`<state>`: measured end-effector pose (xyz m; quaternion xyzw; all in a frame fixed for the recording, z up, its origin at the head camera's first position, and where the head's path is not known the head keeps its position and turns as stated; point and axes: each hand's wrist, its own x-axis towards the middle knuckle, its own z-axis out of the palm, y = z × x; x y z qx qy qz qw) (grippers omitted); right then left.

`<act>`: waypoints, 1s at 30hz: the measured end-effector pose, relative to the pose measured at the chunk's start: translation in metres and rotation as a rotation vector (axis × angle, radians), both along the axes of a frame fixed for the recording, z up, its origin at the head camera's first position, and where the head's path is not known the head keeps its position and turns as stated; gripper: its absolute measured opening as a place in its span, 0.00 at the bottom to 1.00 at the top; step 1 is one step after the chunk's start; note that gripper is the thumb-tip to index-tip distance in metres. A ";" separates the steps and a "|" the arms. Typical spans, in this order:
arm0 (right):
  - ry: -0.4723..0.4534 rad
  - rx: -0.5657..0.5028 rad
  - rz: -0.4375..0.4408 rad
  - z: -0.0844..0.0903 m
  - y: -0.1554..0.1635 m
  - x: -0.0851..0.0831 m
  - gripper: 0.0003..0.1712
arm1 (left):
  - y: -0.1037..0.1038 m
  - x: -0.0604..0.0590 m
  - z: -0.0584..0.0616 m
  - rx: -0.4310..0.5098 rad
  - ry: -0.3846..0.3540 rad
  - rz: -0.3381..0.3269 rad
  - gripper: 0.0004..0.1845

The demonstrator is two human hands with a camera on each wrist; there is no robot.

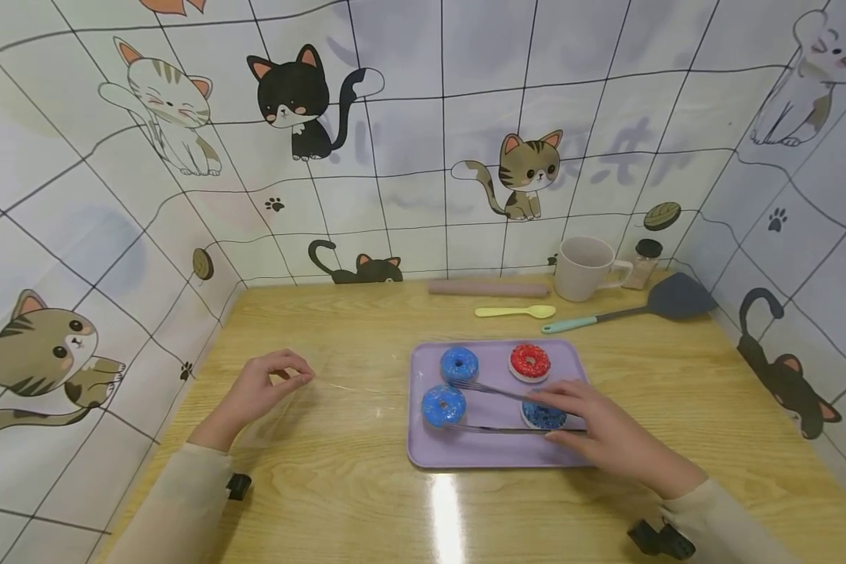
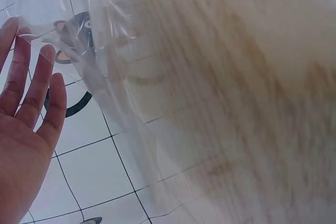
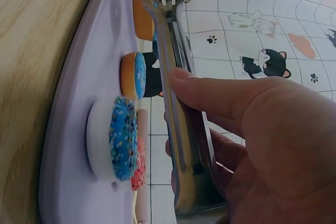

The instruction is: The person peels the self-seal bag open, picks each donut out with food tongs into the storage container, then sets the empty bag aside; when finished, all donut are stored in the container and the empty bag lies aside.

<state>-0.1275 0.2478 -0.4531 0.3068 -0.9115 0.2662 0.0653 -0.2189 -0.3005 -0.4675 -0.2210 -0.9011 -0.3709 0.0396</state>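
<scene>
My left hand pinches the edge of a clear plastic bag above the table; its film fills much of the left wrist view. In my right hand are metal tongs, spread apart over a purple tray. Their tips lie on either side of the front-left blue donut; contact cannot be told. Behind it sits another blue donut. A red sprinkled donut lies at back right. Partly hidden beneath the tongs and right hand is a dark-blue sprinkled donut.
Along the back wall lies a pinkish rolling pin, with a yellow spoon before it. To the right stand a mug and a black-lidded jar. A dark spatula with a mint handle lies in front of them.
</scene>
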 end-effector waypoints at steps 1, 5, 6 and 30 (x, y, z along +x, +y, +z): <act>-0.003 0.008 -0.005 0.000 0.002 0.001 0.34 | 0.000 0.001 0.000 0.000 -0.004 0.000 0.04; -0.012 0.039 -0.011 -0.001 0.011 0.003 0.33 | 0.001 0.002 0.000 0.002 -0.011 0.003 0.05; -0.015 0.044 -0.011 -0.001 0.013 0.004 0.33 | 0.001 0.002 0.000 0.002 -0.012 0.005 0.05; -0.144 0.119 -0.024 0.004 0.021 0.003 0.29 | -0.002 0.003 -0.004 -0.002 -0.017 0.002 0.05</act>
